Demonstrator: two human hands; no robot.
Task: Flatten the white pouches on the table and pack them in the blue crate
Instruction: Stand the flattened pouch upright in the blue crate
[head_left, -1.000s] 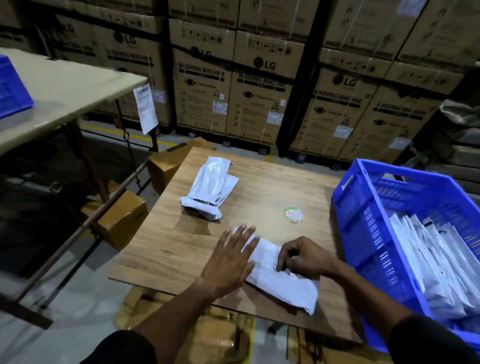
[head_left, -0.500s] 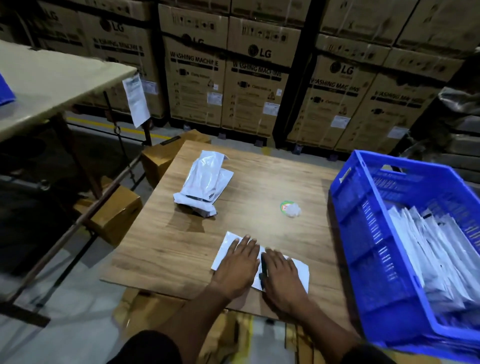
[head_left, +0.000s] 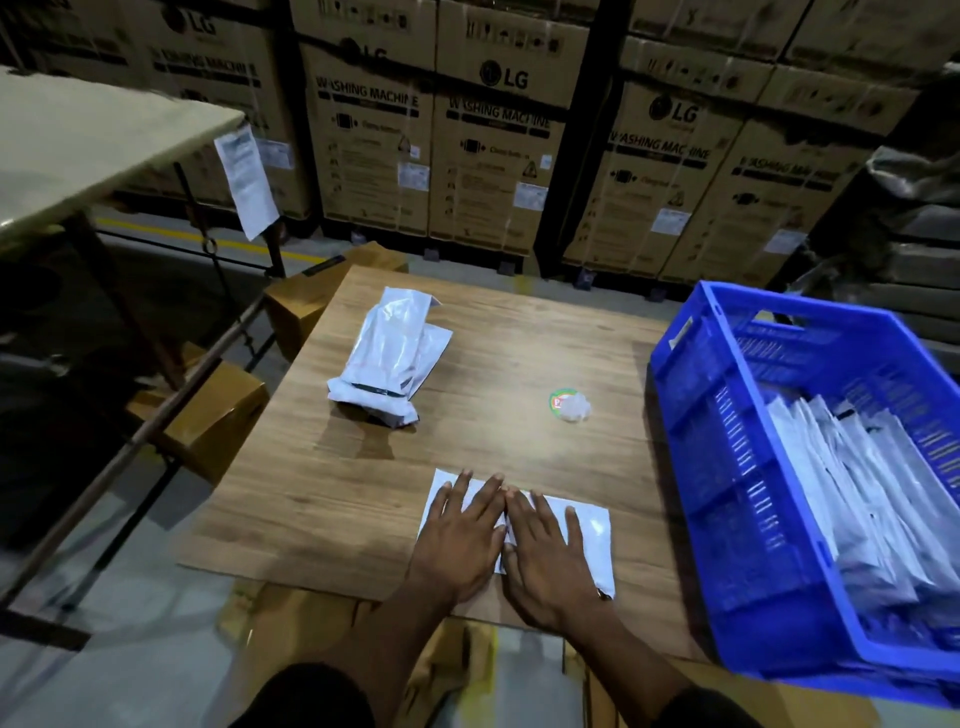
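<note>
hands: left hand (head_left: 460, 540) and right hand (head_left: 550, 553) now spreading flat, fingers apart, side by side on the pouch (head_left: 592, 525)
change: the right one was fisted a second ago
meaning: pouch nearly flat, going right into the blue crate (head_left: 727, 467) soon

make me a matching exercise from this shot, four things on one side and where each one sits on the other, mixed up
Things:
1. pouch under the hands
2. pile of unflattened pouches
3. blue crate
4. small round sticker

Places:
A. right of the wooden table, holding packed pouches
B. far left part of the tabletop
C. near edge of the table, pressed flat by left hand and right hand
D. middle of the tabletop, between the pile and the crate

Pairs: 1-C, 2-B, 3-A, 4-D
</note>
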